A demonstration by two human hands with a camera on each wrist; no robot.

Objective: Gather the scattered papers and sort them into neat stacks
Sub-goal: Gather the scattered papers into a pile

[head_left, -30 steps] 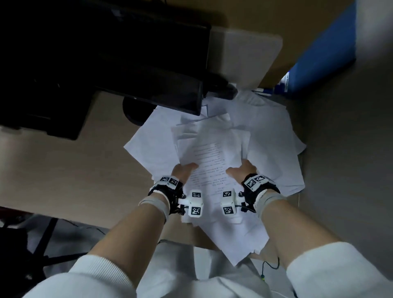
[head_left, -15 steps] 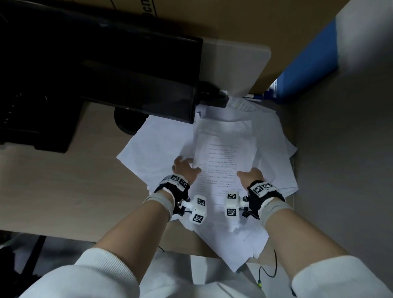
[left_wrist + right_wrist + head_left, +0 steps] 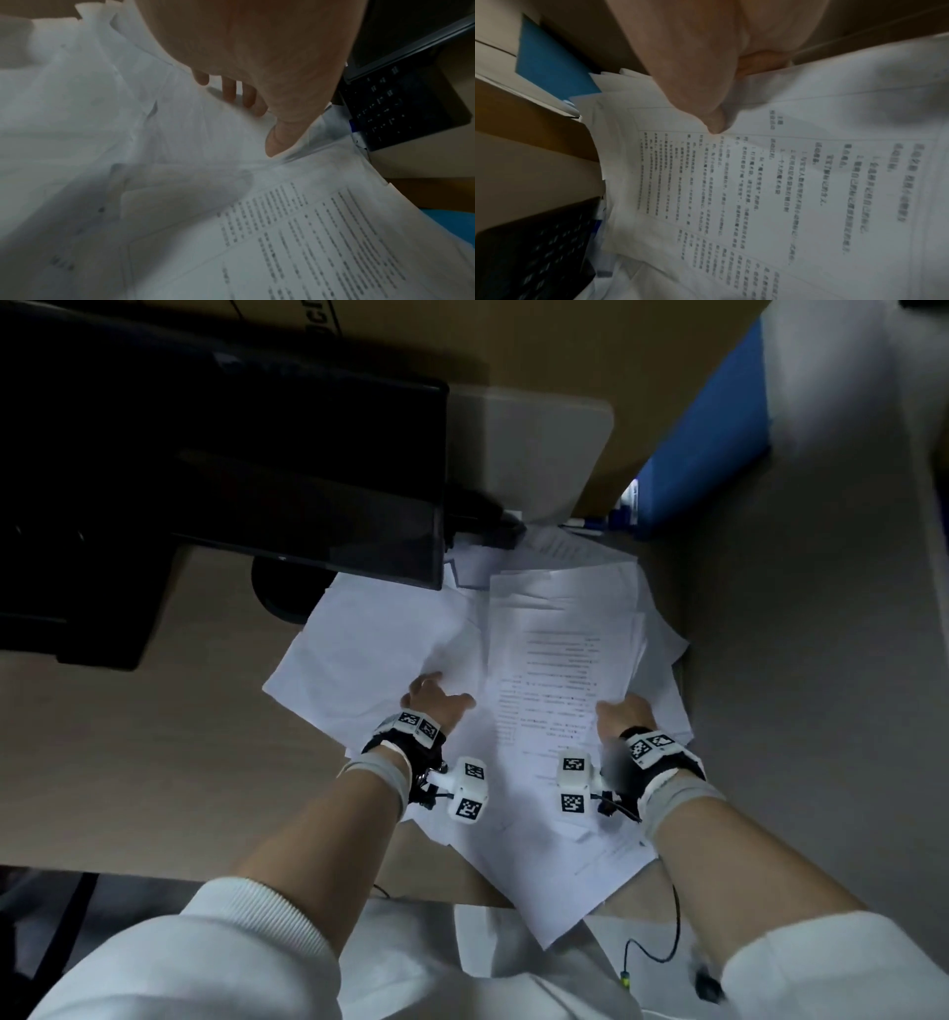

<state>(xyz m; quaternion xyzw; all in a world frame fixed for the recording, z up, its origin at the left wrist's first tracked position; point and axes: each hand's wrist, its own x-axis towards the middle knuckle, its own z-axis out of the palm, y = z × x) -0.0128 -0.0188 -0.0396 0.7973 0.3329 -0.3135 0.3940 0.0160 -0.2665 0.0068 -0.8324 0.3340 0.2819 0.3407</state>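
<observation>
The person is working over a loose heap of papers (image 3: 513, 839) that is lying on the desk (image 3: 128, 762) at its right end, just in front of the dark monitor (image 3: 221, 454) and beside a blue panel (image 3: 708, 454). Both hands are reaching into the heap from the near side. The right hand (image 3: 624, 713) is pinching a printed bundle (image 3: 560, 649) at its near right edge, with the thumb lying on the top page and the fingers tucked under, as the right wrist view is showing. The left hand (image 3: 436, 703) is resting on a blank sheet (image 3: 380, 660) just left of that bundle; its fingers (image 3: 228, 91) are lying fairly straight and spread over the paper while the thumb is pressing at a raised fold, so it is looking more like a press than a firm grasp. The bundle is looking partly squared, its sheets roughly aligned but still fanned at the far edges. Around and under it, many sheets are sitting at odd angles, and 1 corner is hanging over the near edge of the desk. Judging from this, the task is early: 1 rough stack is forming, no finished stack is standing apart, and most of the gathering and all of the sorting are still waiting.
</observation>
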